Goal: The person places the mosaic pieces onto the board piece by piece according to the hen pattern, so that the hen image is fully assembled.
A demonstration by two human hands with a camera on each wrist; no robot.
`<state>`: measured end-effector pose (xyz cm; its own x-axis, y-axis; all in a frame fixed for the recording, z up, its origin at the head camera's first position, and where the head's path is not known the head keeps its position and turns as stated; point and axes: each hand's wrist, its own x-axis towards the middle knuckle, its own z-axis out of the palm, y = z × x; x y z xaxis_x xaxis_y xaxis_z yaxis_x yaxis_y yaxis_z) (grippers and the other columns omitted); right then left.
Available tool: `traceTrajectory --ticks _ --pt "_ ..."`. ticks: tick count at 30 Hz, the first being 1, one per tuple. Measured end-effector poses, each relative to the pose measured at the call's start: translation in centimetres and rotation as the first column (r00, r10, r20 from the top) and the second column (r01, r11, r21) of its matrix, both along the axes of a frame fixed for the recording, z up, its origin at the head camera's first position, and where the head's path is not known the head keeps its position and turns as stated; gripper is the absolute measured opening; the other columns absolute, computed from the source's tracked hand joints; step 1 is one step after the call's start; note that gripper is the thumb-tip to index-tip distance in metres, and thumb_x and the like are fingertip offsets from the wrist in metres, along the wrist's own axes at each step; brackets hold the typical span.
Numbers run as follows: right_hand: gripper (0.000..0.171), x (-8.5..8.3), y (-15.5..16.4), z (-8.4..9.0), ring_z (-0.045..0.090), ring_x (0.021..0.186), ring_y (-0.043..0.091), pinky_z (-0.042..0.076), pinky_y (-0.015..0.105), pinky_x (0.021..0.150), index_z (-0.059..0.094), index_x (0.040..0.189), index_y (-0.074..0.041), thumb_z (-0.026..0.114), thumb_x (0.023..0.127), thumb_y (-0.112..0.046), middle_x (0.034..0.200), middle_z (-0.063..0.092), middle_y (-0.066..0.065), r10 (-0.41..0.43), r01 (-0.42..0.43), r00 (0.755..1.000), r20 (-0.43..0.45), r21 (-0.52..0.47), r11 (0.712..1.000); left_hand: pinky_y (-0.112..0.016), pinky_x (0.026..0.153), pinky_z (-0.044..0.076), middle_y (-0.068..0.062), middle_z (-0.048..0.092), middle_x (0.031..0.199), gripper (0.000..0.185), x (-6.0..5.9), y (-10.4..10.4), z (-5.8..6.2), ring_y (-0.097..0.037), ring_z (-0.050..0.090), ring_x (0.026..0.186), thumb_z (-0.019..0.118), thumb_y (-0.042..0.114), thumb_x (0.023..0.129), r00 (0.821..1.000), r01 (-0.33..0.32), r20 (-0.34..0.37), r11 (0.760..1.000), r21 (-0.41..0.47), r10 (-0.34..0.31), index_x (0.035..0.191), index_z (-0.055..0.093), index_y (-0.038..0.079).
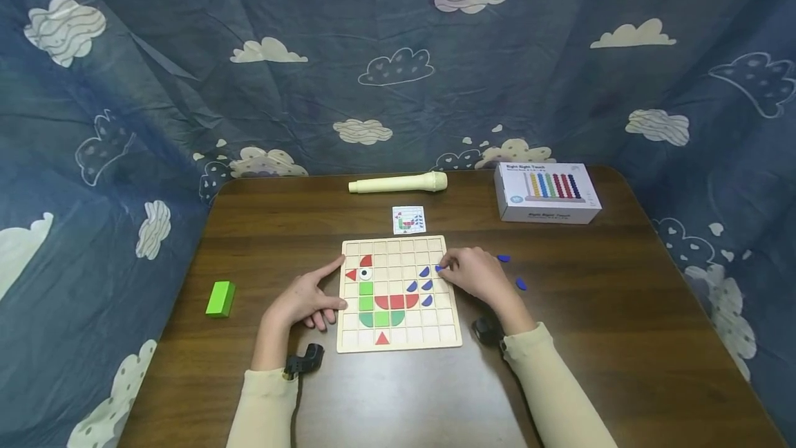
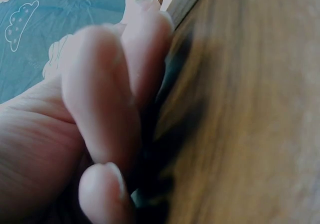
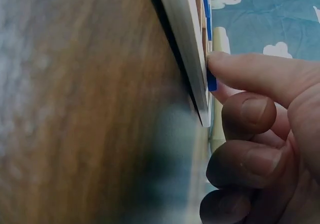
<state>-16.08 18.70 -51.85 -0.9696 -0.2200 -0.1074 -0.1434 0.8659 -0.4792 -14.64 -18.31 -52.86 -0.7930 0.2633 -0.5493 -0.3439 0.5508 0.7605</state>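
Observation:
A square wooden grid board (image 1: 398, 279) lies on the table, with red, green and blue shapes and a round eye tile (image 1: 365, 273) set in its cells. My left hand (image 1: 302, 298) rests at its left edge, index finger and thumb stretched out against the rim, the other fingers bent below. At the board's right side my right hand (image 1: 477, 273) pinches a blue half-round piece (image 3: 212, 81) between thumb and index finger, over a right-column cell. Several more blue half-round pieces (image 1: 427, 285) sit in the cells just left of it.
Two loose blue pieces (image 1: 521, 284) lie right of the board. Behind it are a small pattern card (image 1: 408, 220) and a cream microphone-shaped stick (image 1: 398, 183). A white box (image 1: 548, 192) stands at the back right, a green block (image 1: 220, 299) on the left.

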Motion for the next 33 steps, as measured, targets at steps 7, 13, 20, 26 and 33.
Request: traceTrajectory --ticks 7,13,20,26,33 --pt "0.019 -0.1 -0.1 -0.3 0.052 0.063 0.013 0.036 0.028 0.055 0.081 0.103 -0.015 0.081 0.095 -0.031 0.071 0.061 -0.003 -0.014 0.014 1.000 0.011 -0.008 1.000 -0.027 0.045 0.050 -0.013 0.074 0.068 0.098 0.1 -0.1 -0.1 -0.017 0.066 0.047 0.090 0.030 0.086 1.000 -0.005 -0.016 1.000 0.005 0.005 0.163 0.033 0.052" --pt "0.018 -0.1 -0.2 -0.3 0.051 0.063 0.014 0.035 0.028 0.056 0.081 0.101 -0.015 0.081 0.095 -0.032 0.070 0.061 -0.003 -0.021 0.021 1.000 0.012 -0.007 1.000 -0.027 0.045 0.050 -0.013 0.074 0.068 0.097 0.1 0.0 -0.2 -0.018 0.067 0.048 0.090 0.030 0.087 1.000 -0.010 -0.008 1.000 0.002 0.010 0.163 0.033 0.052" --pt "0.018 0.0 -0.2 -0.1 0.051 0.063 0.014 0.035 0.029 0.057 0.080 0.102 -0.016 0.080 0.095 -0.033 0.070 0.060 -0.003 -0.025 0.025 1.000 0.013 -0.006 1.000 -0.027 0.045 0.050 -0.013 0.074 0.068 0.097 0.1 0.0 -0.1 -0.018 0.067 0.048 0.090 0.030 0.087 1.000 -0.008 -0.013 1.000 -0.009 0.008 0.162 0.034 0.052" --pt "0.023 -0.3 3.3 0.6 0.050 0.061 0.014 0.038 0.030 0.058 0.076 0.109 -0.016 0.077 0.098 -0.036 0.069 0.060 -0.001 -0.070 0.070 0.998 -0.004 -0.108 0.992 -0.027 0.045 0.051 -0.013 0.074 0.068 0.097 0.2 0.0 -0.1 -0.017 0.066 0.048 0.090 0.029 0.087 1.000 -0.009 -0.014 1.000 -0.011 0.009 0.163 0.033 0.052" --pt "0.036 0.1 10.5 0.6 0.049 0.062 0.017 0.037 0.031 0.055 0.070 0.131 -0.012 0.072 0.101 -0.030 0.072 0.057 0.002 -0.152 0.158 0.986 0.071 -0.083 0.984 -0.027 0.045 0.051 -0.013 0.074 0.068 0.097 0.2 -0.1 -0.1 -0.018 0.067 0.048 0.090 0.030 0.087 1.000 -0.004 -0.020 1.000 -0.010 0.004 0.163 0.033 0.051"
